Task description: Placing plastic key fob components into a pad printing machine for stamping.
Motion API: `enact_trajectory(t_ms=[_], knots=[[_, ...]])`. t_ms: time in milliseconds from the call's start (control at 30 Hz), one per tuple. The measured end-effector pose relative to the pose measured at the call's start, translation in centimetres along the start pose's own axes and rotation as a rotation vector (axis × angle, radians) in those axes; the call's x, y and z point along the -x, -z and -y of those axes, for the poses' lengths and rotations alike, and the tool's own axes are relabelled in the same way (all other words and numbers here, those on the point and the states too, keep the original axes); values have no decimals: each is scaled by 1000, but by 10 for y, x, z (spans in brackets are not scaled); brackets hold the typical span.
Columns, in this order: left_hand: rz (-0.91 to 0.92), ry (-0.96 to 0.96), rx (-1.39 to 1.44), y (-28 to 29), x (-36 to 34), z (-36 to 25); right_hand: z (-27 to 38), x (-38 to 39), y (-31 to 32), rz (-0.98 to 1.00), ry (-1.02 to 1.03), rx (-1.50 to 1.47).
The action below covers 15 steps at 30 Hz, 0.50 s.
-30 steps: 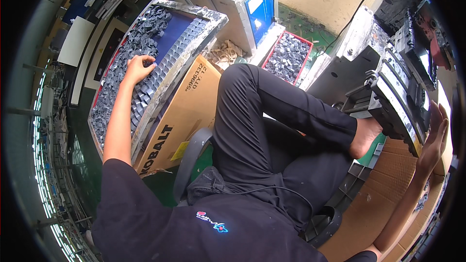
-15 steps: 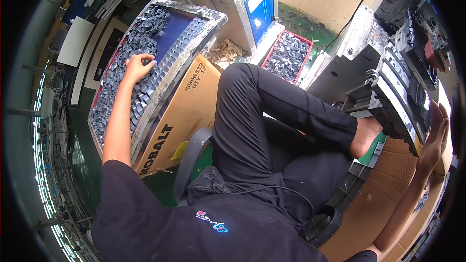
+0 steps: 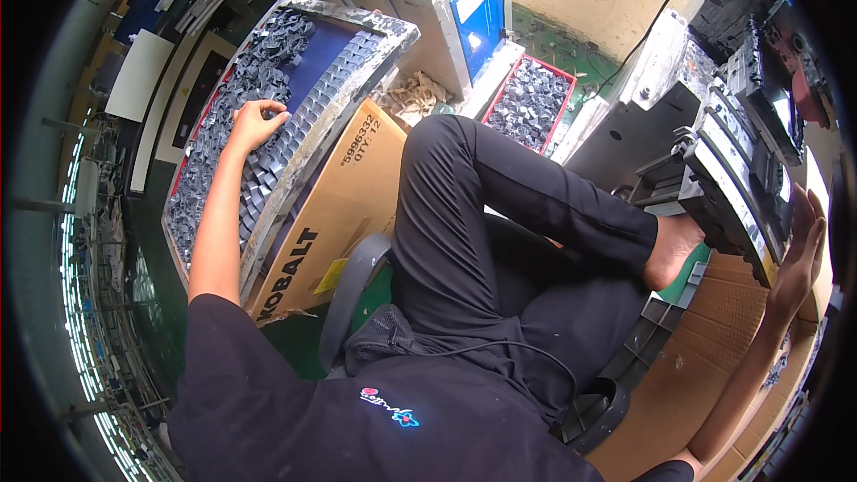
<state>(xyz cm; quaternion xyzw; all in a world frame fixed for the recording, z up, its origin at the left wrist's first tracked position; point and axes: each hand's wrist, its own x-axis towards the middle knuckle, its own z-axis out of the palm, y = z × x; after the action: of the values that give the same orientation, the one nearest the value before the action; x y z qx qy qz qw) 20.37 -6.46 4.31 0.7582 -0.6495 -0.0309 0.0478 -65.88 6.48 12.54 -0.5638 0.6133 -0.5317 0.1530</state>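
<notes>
Illumination is bright across the tray (image 3: 397, 28); beyond its far right corner, a blue panel (image 3: 486, 7) shows glare. Shadow darkens the green floor (image 3: 290, 344) off its near corner. Fisheye distortion curves the left-hand light row (image 3: 79, 303).

Small, curved, shiny grey pieces (image 3: 314, 103) are making a ribbed pattern beside a flat deep-blue panel (image 3: 323, 52). A rectangular bin (image 3: 561, 113) is showing a red rim. A tan cardboard box (image 3: 335, 205) is bearing black print and a yellow rectangular label (image 3: 331, 277). A black cloth shirt (image 3: 295, 402) is carrying a pink-and-blue emblem (image 3: 406, 419).
</notes>
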Motion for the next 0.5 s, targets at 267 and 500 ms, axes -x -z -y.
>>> enact_trajectory(t_ms=[267,500], knots=[[55,-27,0,3,2,0,-2,0,1,10,7,-29],[91,24,14,0,4,9,-2,-1,2,2,9,8]])
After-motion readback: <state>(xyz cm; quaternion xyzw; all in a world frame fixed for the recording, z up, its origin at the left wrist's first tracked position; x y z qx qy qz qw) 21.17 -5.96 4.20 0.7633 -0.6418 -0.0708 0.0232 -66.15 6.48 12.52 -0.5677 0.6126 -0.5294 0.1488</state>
